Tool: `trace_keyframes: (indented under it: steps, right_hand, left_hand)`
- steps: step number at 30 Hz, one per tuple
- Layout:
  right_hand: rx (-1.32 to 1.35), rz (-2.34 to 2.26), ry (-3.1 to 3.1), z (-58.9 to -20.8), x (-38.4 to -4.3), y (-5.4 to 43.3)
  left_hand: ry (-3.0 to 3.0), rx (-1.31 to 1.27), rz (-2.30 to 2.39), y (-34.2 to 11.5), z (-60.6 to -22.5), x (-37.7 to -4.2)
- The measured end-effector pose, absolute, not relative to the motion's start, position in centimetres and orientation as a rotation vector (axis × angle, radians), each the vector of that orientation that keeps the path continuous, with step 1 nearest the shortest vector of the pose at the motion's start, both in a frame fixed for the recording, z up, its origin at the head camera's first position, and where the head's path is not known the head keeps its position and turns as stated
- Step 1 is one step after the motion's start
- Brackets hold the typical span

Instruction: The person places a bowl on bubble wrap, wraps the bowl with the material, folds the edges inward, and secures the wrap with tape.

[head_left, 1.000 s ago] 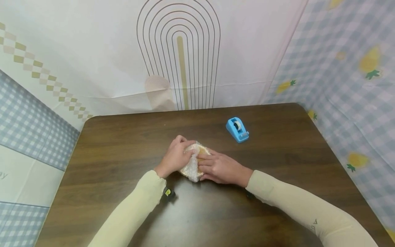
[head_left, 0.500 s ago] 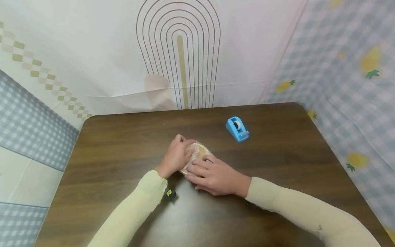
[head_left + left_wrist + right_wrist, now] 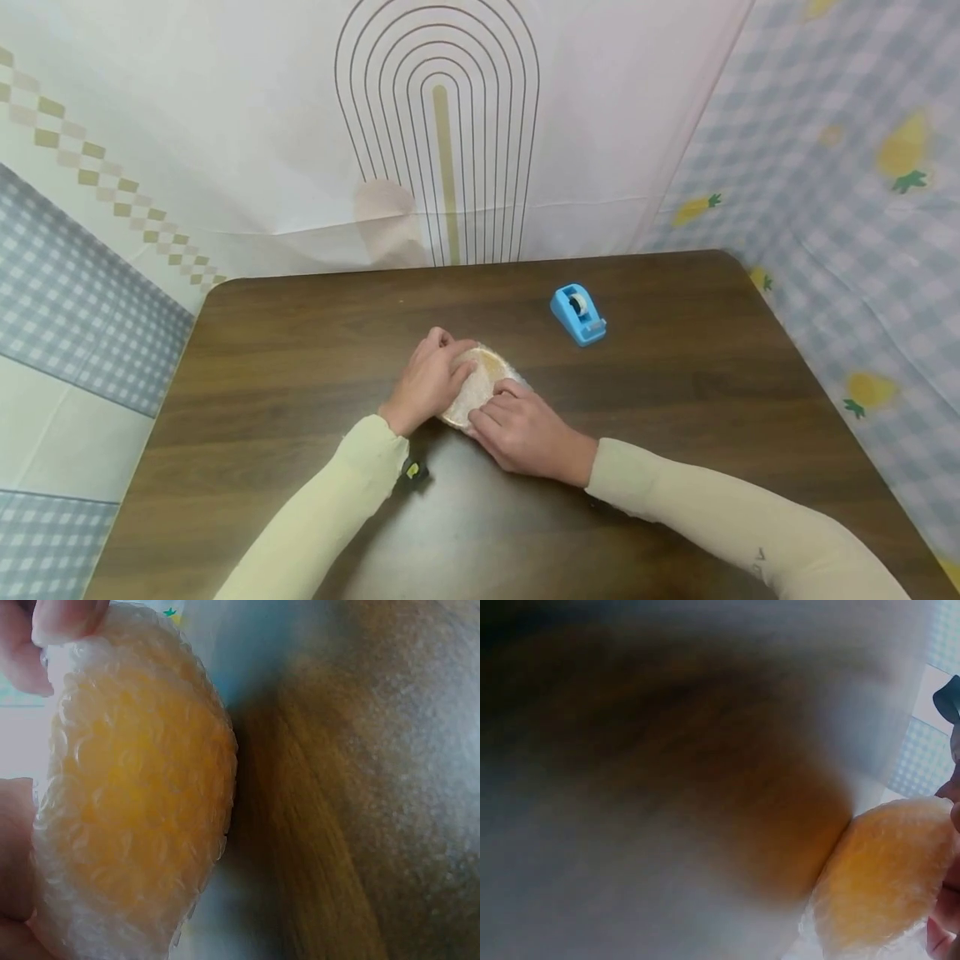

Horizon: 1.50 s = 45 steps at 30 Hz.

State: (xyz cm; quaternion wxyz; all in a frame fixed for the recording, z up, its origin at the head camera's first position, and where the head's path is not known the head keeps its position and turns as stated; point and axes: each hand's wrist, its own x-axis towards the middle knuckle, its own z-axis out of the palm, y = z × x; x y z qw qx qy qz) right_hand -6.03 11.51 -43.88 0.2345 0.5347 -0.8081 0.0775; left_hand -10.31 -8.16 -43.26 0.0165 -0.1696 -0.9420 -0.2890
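A round yellow bowl (image 3: pixel 480 385), wrapped in bubble wrap (image 3: pixel 139 787), is on the table between my hands. Its pale rim faces up in the head view, and its curved orange-yellow side shows through the bubbles in both wrist views. My left hand (image 3: pixel 426 382) grips the bowl's left edge, thumb over the rim. At the lower right edge, my right hand (image 3: pixel 531 435) has its fingers curled in and pinches the bubble wrap along the rim. The right fingertips are partly hidden beneath the hand.
A blue tape dispenser (image 3: pixel 578 314) stands on the brown wooden table (image 3: pixel 315 333), beyond my right hand. Patterned cloth (image 3: pixel 600 125) hangs behind the table and along both sides. A dark wrist camera (image 3: pixel 415 471) sits beneath my left wrist.
My right hand has drawn back from the bowl's middle to its lower right edge, and its fingers have curled in. The wrap over the top now lies flatter. My left hand stays put.
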Motion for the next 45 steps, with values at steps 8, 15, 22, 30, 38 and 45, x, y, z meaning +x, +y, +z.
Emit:
trace_keyframes:
  steps: [8, 15, 22, 30, 38, 45]
  right_hand:
    - [1.383, 0.292, -2.448, -43.7, -5.7, 11.5]
    - [1.391, 0.422, -2.647, -42.4, -5.8, 12.6]
    - [0.971, 0.760, -2.576, -41.1, -10.1, 16.6]
    - [0.233, 0.771, -3.017, -40.9, -17.1, 22.1]
    - [-0.020, 0.910, -3.299, -41.4, -19.3, 23.2]
    - [-0.206, 1.322, -3.227, -41.4, -19.7, 23.9]
  left_hand:
    - [-2.924, -0.528, -0.892, -8.1, -43.5, -10.3]
    - [-2.933, -0.508, -0.883, -8.2, -43.5, -10.2]
    - [-2.861, -0.585, -0.856, -8.1, -43.4, -10.4]
    - [-2.917, -0.566, -0.894, -7.9, -43.3, -10.5]
    - [-2.934, -0.520, -0.941, -7.9, -43.2, -10.5]
    - [-2.933, -0.486, -0.938, -7.9, -43.0, -10.4]
